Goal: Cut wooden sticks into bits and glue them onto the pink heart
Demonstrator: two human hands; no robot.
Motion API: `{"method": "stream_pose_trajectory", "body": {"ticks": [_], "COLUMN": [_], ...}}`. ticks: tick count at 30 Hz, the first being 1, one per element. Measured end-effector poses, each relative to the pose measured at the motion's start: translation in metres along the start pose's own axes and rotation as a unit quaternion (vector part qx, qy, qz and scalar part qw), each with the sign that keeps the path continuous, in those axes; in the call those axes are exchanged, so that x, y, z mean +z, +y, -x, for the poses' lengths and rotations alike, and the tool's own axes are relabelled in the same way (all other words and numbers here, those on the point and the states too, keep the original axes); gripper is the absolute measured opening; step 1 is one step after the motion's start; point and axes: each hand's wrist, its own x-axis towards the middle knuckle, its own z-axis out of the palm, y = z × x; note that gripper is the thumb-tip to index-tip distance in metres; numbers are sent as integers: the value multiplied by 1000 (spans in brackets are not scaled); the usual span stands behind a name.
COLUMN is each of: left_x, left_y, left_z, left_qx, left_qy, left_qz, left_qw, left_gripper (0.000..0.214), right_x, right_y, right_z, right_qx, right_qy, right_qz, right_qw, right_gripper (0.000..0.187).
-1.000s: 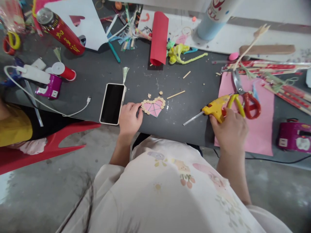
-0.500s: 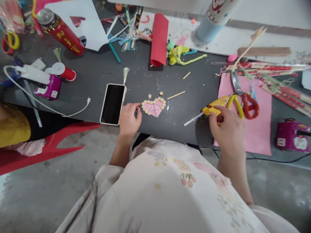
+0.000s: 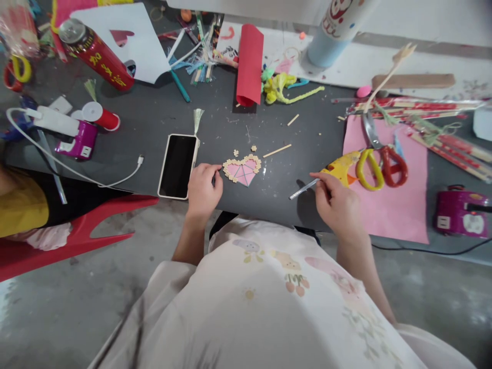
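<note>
A pink heart (image 3: pixel 244 177) lies on the dark table, crossed by thin dark lines and edged along its top and sides with small wooden flowers. My left hand (image 3: pixel 204 188) rests just left of it, fingers curled, index tip beside the heart's edge, nothing visible in them. Two loose wooden flowers (image 3: pixel 253 148) lie above the heart. To the right, my right hand (image 3: pixel 339 205) closes at the rear of a yellow glue gun (image 3: pixel 343 165), where a clear glue stick (image 3: pixel 303 190) sticks out. My fingers partly hide this end.
A phone (image 3: pixel 178 166) lies left of my left hand. Scissors (image 3: pixel 380 159) rest on pink paper (image 3: pixel 403 205) at right. Thin wooden sticks (image 3: pixel 277 150), a rolled red paper (image 3: pixel 249 64), a red can (image 3: pixel 98 55) and a bottle (image 3: pixel 330 38) are farther back. Someone's yellow clothing (image 3: pixel 23 210) shows at left.
My right hand has slid left along the glue gun to its rear end, by the glue stick. The gun and my left hand have hardly moved.
</note>
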Motion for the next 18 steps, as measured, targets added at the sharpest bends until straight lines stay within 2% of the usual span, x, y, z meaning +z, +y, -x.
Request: {"method": "stream_pose_trajectory", "body": {"ticks": [18], "left_x": [-1], "left_y": [1], "left_z": [-1], "left_qx": [-5], "left_qy": [-5], "left_qz": [9], "left_qw": [1000], "left_gripper": [24], "right_x": [5], "right_y": [-2], "right_z": [4], "right_qx": [-31], "right_qy": [-14], "right_qz": [-6], "right_qw": [999], "right_gripper": [31]}}
